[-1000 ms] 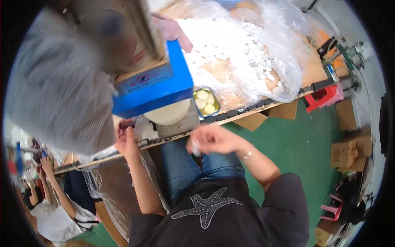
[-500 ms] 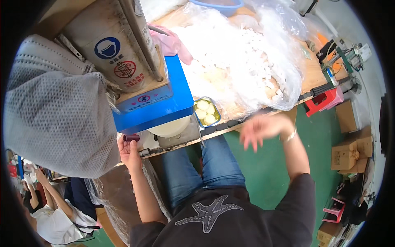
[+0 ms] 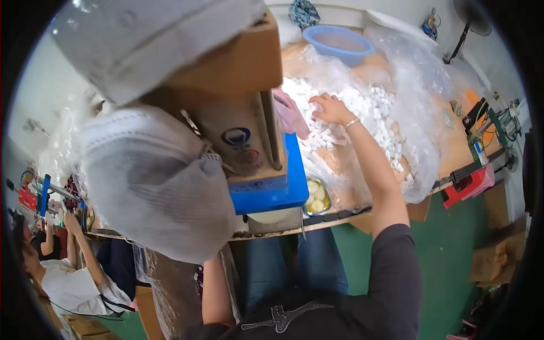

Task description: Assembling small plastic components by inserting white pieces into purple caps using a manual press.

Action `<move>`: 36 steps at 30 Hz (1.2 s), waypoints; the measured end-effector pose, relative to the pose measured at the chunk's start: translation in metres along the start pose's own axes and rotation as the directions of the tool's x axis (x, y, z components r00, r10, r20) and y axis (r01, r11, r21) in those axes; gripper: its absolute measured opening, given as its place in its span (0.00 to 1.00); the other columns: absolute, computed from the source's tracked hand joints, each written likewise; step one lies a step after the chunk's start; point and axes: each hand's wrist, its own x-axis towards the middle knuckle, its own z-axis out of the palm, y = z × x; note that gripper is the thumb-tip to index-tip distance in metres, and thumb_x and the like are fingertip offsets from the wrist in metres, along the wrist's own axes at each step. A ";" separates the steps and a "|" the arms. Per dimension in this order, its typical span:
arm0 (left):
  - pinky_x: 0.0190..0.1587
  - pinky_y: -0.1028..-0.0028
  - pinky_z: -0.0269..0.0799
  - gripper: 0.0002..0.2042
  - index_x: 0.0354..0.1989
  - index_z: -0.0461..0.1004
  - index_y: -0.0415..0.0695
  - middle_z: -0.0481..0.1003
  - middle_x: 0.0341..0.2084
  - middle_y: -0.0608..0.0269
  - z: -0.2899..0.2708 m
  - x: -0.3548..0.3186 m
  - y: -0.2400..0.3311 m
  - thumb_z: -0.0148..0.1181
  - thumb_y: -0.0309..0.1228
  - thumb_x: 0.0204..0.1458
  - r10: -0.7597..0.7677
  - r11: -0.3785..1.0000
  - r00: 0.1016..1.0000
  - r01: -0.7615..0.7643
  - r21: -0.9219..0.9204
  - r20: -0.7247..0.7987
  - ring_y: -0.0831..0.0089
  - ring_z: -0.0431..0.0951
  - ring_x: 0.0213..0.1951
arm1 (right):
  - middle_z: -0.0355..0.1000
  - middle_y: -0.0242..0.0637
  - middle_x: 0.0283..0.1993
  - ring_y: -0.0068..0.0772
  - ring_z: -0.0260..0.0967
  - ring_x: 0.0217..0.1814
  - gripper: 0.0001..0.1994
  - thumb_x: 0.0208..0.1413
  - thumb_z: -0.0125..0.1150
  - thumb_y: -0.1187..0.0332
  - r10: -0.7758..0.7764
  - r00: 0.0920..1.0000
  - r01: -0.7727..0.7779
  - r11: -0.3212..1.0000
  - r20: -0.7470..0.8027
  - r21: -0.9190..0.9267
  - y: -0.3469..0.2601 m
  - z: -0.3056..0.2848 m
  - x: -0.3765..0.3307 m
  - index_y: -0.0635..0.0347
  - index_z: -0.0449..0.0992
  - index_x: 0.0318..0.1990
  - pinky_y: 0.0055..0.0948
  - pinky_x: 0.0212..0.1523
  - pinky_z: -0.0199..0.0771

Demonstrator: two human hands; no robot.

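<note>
My right hand (image 3: 331,109) reaches over a spread of small white pieces (image 3: 382,105) on the wooden table, palm down, fingers apart and slightly bent. Nothing shows between its fingers. A pink cloth (image 3: 290,113) lies just left of it, against the blue machine (image 3: 272,195). The grey mesh cloth cover (image 3: 158,181) hides my left hand; only the left forearm (image 3: 215,289) shows below it. What that hand holds now cannot be seen. At the table's front edge, beside the machine, stands a small tin (image 3: 317,198) with several pale round discs.
Clear plastic sheeting (image 3: 419,141) lies around the white pieces. Behind them is a blue basin (image 3: 340,44). The machine's tall body (image 3: 243,130) rises at the left. Red stool (image 3: 467,190) and cardboard boxes (image 3: 493,260) stand at right; another person (image 3: 73,283) works at far left.
My right hand has moved from beyond the table's front edge forward onto the white pieces. The left hand, earlier holding a dark red cylinder, is now hidden as the view has shifted.
</note>
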 end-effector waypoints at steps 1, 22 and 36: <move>0.43 0.82 0.67 0.16 0.50 0.69 0.34 0.75 0.40 0.65 0.001 0.006 -0.001 0.61 0.22 0.53 0.004 1.000 1.000 -0.004 -0.006 0.010 0.83 0.72 0.38 | 0.67 0.36 0.54 0.53 0.63 0.57 0.22 0.50 0.60 0.48 0.013 1.000 -0.013 1.000 0.011 -0.002 -0.003 -0.004 -0.011 0.34 0.71 0.54 0.56 0.54 0.64; 0.53 0.73 0.68 0.17 0.53 0.68 0.33 0.75 0.45 0.54 0.024 0.009 0.018 0.57 0.20 0.55 -0.018 0.998 0.996 0.023 -0.054 0.083 0.72 0.75 0.46 | 0.75 0.42 0.23 0.39 0.75 0.25 0.06 0.44 0.62 0.71 0.274 0.923 -0.144 0.897 -0.270 0.418 -0.070 0.019 -0.170 0.63 0.77 0.29 0.33 0.29 0.74; 0.52 0.74 0.68 0.17 0.53 0.68 0.33 0.75 0.44 0.53 0.022 0.010 0.017 0.57 0.18 0.54 0.024 0.990 0.995 -0.009 -0.142 0.101 0.73 0.75 0.46 | 0.73 0.37 0.26 0.30 0.67 0.23 0.10 0.45 0.61 0.76 -0.207 0.976 0.098 0.710 0.073 0.698 -0.234 -0.010 -0.203 0.64 0.78 0.38 0.27 0.26 0.69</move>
